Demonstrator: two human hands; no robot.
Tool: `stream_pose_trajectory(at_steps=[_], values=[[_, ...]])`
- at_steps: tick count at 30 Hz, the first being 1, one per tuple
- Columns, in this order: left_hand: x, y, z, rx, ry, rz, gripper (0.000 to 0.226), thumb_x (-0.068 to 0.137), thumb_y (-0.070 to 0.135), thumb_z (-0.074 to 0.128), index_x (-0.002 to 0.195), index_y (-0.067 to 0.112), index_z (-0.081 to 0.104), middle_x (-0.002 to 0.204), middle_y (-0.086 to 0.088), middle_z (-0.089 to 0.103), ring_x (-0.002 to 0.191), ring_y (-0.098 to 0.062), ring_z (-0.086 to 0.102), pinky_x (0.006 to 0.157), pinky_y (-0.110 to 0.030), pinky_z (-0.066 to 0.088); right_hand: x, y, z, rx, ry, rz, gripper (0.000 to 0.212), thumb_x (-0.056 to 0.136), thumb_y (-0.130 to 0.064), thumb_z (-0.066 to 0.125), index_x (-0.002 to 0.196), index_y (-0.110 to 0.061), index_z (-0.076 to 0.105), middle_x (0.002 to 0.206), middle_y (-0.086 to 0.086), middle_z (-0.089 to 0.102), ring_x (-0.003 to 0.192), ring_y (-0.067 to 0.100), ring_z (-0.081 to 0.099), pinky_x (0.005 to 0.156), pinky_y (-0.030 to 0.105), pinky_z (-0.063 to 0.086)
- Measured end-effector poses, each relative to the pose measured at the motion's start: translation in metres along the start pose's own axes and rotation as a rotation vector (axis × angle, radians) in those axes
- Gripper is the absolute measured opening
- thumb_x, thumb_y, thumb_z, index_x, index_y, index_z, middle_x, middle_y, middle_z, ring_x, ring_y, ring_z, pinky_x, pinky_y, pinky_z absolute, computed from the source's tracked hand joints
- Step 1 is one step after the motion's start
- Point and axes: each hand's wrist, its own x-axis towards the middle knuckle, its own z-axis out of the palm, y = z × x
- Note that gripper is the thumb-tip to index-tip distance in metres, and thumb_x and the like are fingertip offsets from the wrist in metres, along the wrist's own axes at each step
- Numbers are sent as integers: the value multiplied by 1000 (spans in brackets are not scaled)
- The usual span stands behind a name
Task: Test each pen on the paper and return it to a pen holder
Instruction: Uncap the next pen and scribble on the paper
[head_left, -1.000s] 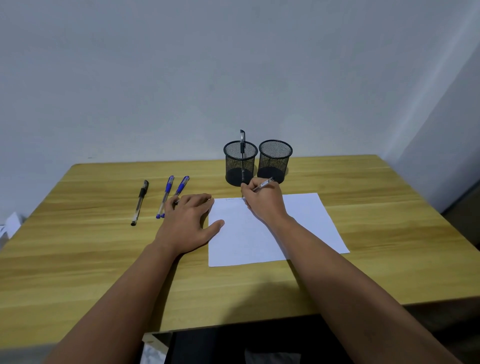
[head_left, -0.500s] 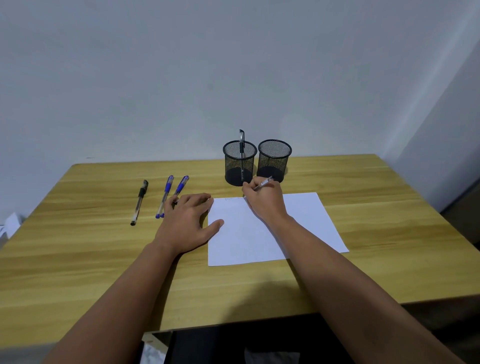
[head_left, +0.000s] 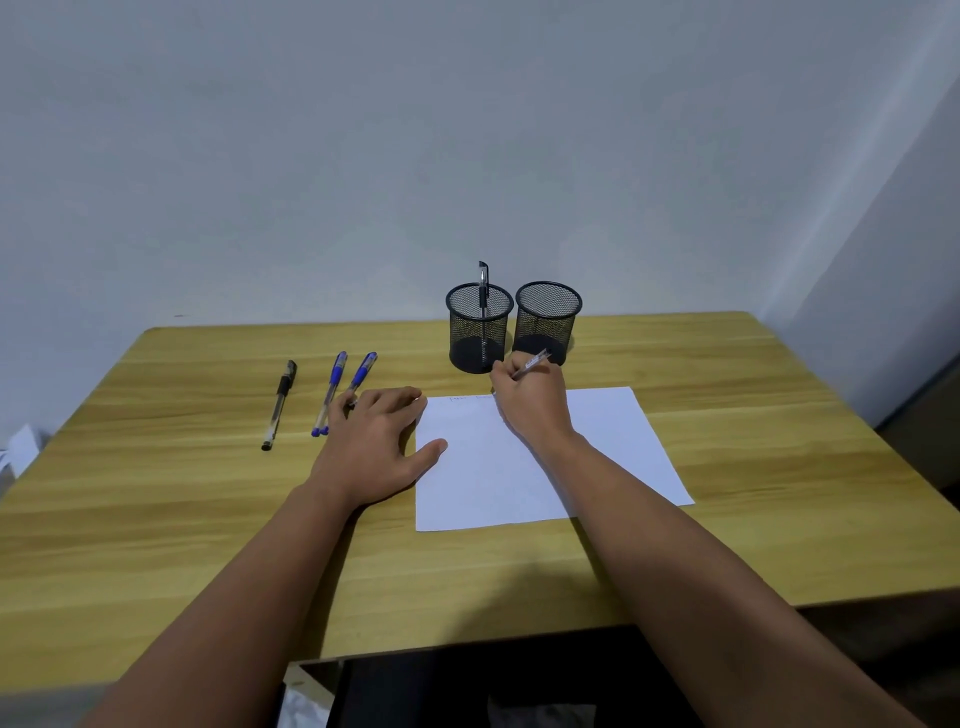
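Note:
A white sheet of paper (head_left: 613, 447) lies on the wooden table (head_left: 753, 467). My right hand (head_left: 530, 400) grips a clear pen (head_left: 531, 362) with its tip down at the paper's top edge, beside faint written marks. My left hand (head_left: 379, 441) rests flat on the table, its thumb touching the paper's left edge. Two black mesh pen holders stand behind the paper: the left holder (head_left: 479, 327) contains one black pen (head_left: 483, 283), the right holder (head_left: 548, 317) looks empty. Left of my left hand lie a black pen (head_left: 279, 404) and two blue pens (head_left: 329, 392) (head_left: 362, 373).
A plain wall rises close behind the table's back edge. At the far left edge, some white crumpled paper (head_left: 21, 447) sits beside the table. The table's front edge drops to a dark gap below my arms.
My right hand has crept slightly rightwards along the paper's top edge with the pen. The left hand and the loose pens have not moved.

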Motion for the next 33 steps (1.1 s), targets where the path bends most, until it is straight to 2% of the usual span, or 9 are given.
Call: stream_pose_trajectory(at_steps=[2,5,12,15,18,22,24,30,33], values=[[-1,-1,0,8,1,-2,69,87,76,40,138,34,59,147,15,52,139,-12,40,117,-56,18,1,-5,-4,116,39,95,43,96,-15,63,65,-9,35,58,11,39,57,23,38,50,33,33],[0,0,-1,13,-9,-1,71,87,76,39,139,33,59,148,14,52,139,-12,39,117,-56,18,3,-12,-9,219,38,184,41,101,-12,67,65,-11,47,51,6,52,44,23,46,42,24,36],[0,3,-7,5,-40,-3,78,87,78,36,147,30,51,152,11,49,142,-13,37,119,-56,14,0,-32,-15,359,-41,185,42,99,-25,77,69,-15,51,55,8,57,42,17,47,40,24,36],[1,3,-9,-84,100,-42,69,91,70,43,145,29,53,149,10,53,139,-15,43,116,-53,21,-5,-47,-22,399,-9,115,40,96,-25,81,72,-12,52,58,9,45,48,14,40,50,30,39],[5,-3,-15,-83,249,-201,50,95,50,49,137,27,62,136,3,62,130,-24,49,106,-49,29,-12,-60,-34,391,29,102,29,97,-19,80,86,-2,59,53,-2,49,44,2,44,46,19,44],[12,-10,-24,106,81,-346,36,91,47,58,119,29,73,125,0,65,123,-30,50,102,-51,30,-14,-68,-47,446,20,154,37,100,-26,76,96,10,71,69,4,71,46,11,52,55,30,50],[14,-10,-26,169,14,-358,33,91,50,55,109,31,76,119,1,65,120,-30,50,102,-51,30,-14,-68,-48,450,11,179,34,105,-27,69,100,6,75,73,6,74,46,11,53,48,26,46],[16,-9,-32,237,-16,-337,28,92,39,56,109,32,77,119,0,65,118,-30,50,101,-51,29,-17,-59,-52,349,2,134,23,102,-27,73,86,-11,67,66,1,68,46,9,55,47,21,46],[15,-13,-34,242,-18,-340,28,90,39,56,109,34,77,119,1,65,116,-29,50,100,-51,29,-22,-60,-53,393,-51,191,20,102,-27,73,93,-10,74,74,2,76,49,9,58,47,22,47]])
